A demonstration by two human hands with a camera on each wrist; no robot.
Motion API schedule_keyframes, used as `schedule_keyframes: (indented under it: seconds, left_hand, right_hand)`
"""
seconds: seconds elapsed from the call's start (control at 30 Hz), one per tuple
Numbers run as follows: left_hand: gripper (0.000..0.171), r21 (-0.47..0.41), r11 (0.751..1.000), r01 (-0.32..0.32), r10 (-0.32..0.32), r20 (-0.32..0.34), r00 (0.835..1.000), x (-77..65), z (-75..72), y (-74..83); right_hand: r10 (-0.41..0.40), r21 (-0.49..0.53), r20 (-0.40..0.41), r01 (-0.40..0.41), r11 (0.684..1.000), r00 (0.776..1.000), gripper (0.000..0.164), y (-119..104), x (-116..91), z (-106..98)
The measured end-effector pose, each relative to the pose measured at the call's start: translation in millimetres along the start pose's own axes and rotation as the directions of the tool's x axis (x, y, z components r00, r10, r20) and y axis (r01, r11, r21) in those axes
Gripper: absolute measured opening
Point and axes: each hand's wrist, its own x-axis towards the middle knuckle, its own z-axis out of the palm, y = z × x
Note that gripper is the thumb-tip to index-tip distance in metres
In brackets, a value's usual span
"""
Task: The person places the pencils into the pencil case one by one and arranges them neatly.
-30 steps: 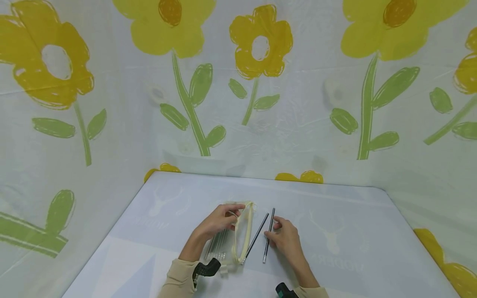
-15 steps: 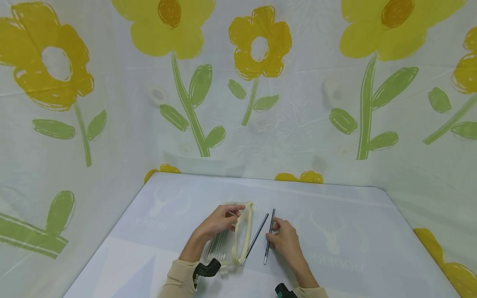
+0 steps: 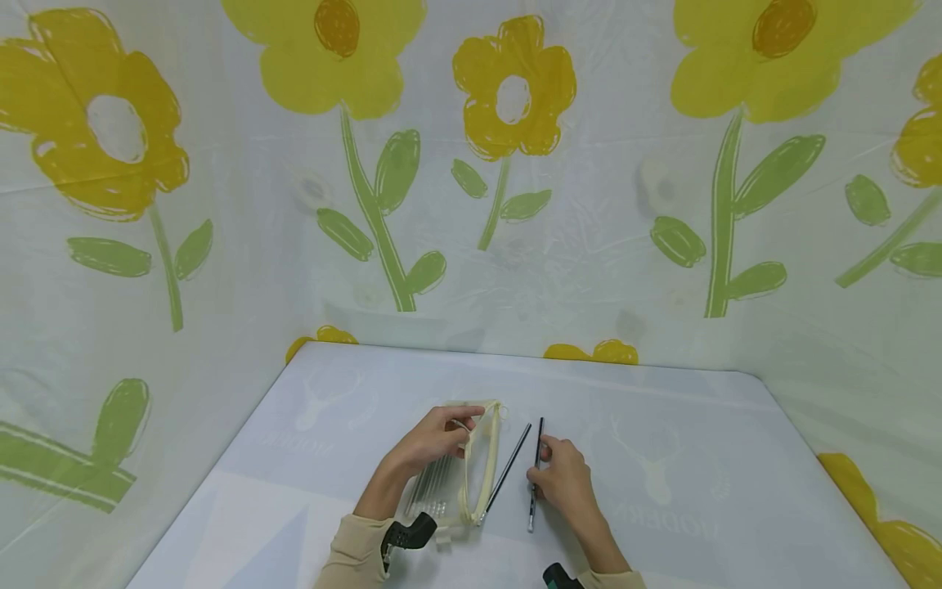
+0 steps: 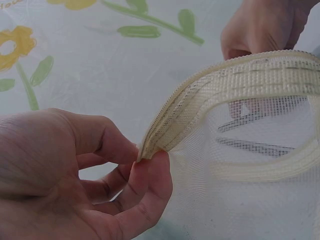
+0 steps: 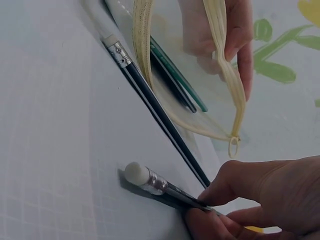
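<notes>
A cream mesh zip pouch (image 3: 490,466) lies on the table with its mouth spread wide. My left hand (image 3: 434,432) pinches its zipper edge (image 4: 165,117) between thumb and fingers. Inside the pouch, several pencils (image 5: 172,75) show, one of them green. To the right of it my right hand (image 3: 568,478) holds a dark pencil (image 3: 540,433) between thumb and fingers, its white eraser (image 5: 136,174) toward the person. Between that hand and the pouch, a second dark pencil (image 3: 508,468) lies slanted, its metal-banded end close by the pouch's near corner.
A pale printed cloth covers the table (image 3: 684,433). Curtains with yellow flowers (image 3: 515,196) stand behind it and along the sides. Black cameras (image 3: 409,530) are strapped at the wrists, over beige sleeves (image 3: 356,544).
The right hand and its pencil have shifted a little toward the person and slightly right. The left hand stays on the pouch's edge; the second pencil has not moved.
</notes>
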Motion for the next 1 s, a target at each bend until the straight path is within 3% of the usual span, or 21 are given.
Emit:
schedule_keyframes:
  seconds: [0.53, 0.8, 1.0]
  left_hand:
    - [0.049, -0.009, 1.0, 0.005, -0.005, -0.004, 1.0, -0.4, -0.5, 0.4]
    - [0.049, -0.009, 1.0, 0.009, -0.009, 0.0, 1.0, -0.6, -0.9, 0.3]
    - [0.049, -0.012, 1.0, 0.012, -0.012, 0.002, 1.0, -1.3, -0.6, 2.2]
  right_hand:
    - [-0.003, 0.028, 0.027, 0.002, 1.0, 1.0, 0.058, 0.8, 1.4, -2.8]
    - [0.033, 0.093, 0.049, -0.038, 0.995, 0.998, 0.06, -0.1, 2.8, -7.5]
    - [0.042, 0.2, 0.099, -0.061, 0.978, 0.994, 0.061, -3.3, 1.4, -8.1]
